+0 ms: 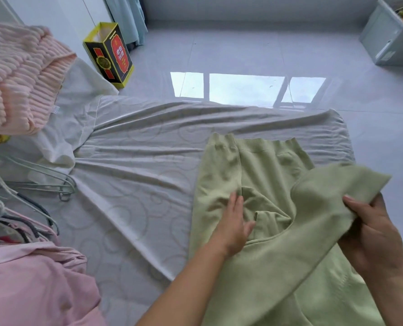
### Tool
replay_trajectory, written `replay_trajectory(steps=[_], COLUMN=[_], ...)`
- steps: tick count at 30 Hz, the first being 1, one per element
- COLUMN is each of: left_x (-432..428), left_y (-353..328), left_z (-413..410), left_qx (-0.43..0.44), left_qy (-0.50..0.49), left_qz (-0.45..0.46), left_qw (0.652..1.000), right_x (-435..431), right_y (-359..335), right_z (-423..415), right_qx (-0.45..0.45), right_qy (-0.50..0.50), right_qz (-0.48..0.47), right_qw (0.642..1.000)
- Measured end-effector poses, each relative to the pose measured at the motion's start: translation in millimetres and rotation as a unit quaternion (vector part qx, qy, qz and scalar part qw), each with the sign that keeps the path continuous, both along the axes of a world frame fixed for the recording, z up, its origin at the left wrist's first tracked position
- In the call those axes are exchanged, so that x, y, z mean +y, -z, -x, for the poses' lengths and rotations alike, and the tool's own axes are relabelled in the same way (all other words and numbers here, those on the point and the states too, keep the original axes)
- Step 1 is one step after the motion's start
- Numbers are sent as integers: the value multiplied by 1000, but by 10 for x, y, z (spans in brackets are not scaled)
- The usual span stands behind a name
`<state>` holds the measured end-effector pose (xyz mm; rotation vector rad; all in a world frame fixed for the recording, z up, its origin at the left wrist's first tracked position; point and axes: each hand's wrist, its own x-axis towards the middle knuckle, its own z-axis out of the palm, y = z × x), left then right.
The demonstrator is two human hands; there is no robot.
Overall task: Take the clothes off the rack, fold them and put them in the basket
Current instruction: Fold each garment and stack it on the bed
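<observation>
A light green sweatshirt [266,175] lies on the grey bed sheet [137,161] at the right, its ribbed hem away from me. One sleeve is folded along its left side. My left hand [234,224] rests flat on the garment's middle, fingers apart. My right hand [374,231] grips the other green sleeve [332,191] and holds it lifted over the right part of the sweatshirt.
A pink ribbed garment [19,74] and a white garment [73,128] lie at the left. Several hangers [43,180] rest below them, with pink clothing [35,285] at the lower left. A yellow-black box [108,55] and a grey bin [393,34] stand on the floor.
</observation>
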<state>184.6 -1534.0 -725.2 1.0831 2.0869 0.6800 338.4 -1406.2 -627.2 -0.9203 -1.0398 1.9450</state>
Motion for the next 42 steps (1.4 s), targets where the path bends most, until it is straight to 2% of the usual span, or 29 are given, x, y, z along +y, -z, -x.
replay_trajectory(steps=[2,3,8,11,12,14,15,16,17,18,20,22,23,25,27,29,30,31,33,34,35,36,38,39,40,41,42], left_x=[-315,-503,-1217,-1258,-1249,-1242,-1241,-1261,-1285,-1286,-1277,-1292,-1316,-1368,-1474,-1627,-1715,-1819,-1961,-1986,-2007,-1990,-1869,-1846,-1827,-1796,-1755], left_y=[-6,0,-105,-342,-383,-331,-270,-174,-77,-40,8,33,69,106,107,116,119,153,222,232,252,251,259,246,230,214,208], left_z=[-66,-105,-399,-463,-434,-316,-246,-196,-174,-167,-188,-210,-227,-244,-248,-259,-266,-286,-360,-420,-476,-506,-493,-470,-436,-397,-365], left_qx=[24,6,-159,-200,-239,-384,-471,-563,-636,-679,-714,-724,-713,-675,-620,-535,-499,-480,-486,-469,-423,-365,-124,-1,55,28,-42], left_qy=[-19,-34,39,-37,-66,-131,-184,-244,-289,-320,-354,-364,-366,-361,-352,-345,-346,-349,-357,-343,-327,-332,-371,-351,-339,-338,-343], left_qz=[-112,-134,-41,-48,-48,-62,-76,-90,-99,-107,-115,-122,-115,-89,-71,-65,-58,-56,-32,-13,-8,-14,-25,-53,-43,2,56], left_qw=[993,990,986,978,968,912,860,784,708,652,593,573,587,637,697,768,792,803,797,814,845,870,920,935,938,941,937], right_x=[-5,-20,-56,-44,-28,20,45,49,35,-20,-212,-467,-594,-823,-994,-1103,-1140,-1163,-1183,-1171,-1162,-1150,-1104,-1089,-1084,-1091,-1102], right_y=[-7,-43,-249,-340,-342,-281,-193,-74,89,263,600,876,1011,1212,1348,1395,1382,1375,1403,1428,1467,1473,1464,1434,1388,1345,1313], right_z=[-21,-14,165,547,735,1191,1392,1550,1651,1671,1527,1250,1102,828,629,514,482,458,436,448,457,462,455,427,367,268,126], right_qx=[-12,-14,-8,-41,-48,-69,-106,-170,-252,-336,-426,-449,-467,-495,-501,-522,-529,-533,-542,-552,-556,-557,-548,-534,-519,-501,-491], right_qy=[7,14,68,95,87,17,-38,-106,-176,-237,-305,-308,-296,-272,-280,-267,-262,-256,-266,-278,-291,-295,-289,-279,-271,-244,-215], right_qz=[-13,-20,-68,-116,-135,-172,-190,-211,-239,-268,-321,-371,-412,-487,-513,-515,-505,-498,-492,-493,-494,-490,-491,-501,-502,-506,-501], right_qw=[1000,1000,995,988,986,983,975,957,921,872,789,752,725,667,638,626,629,635,627,613,602,602,612,621,637,658,680])
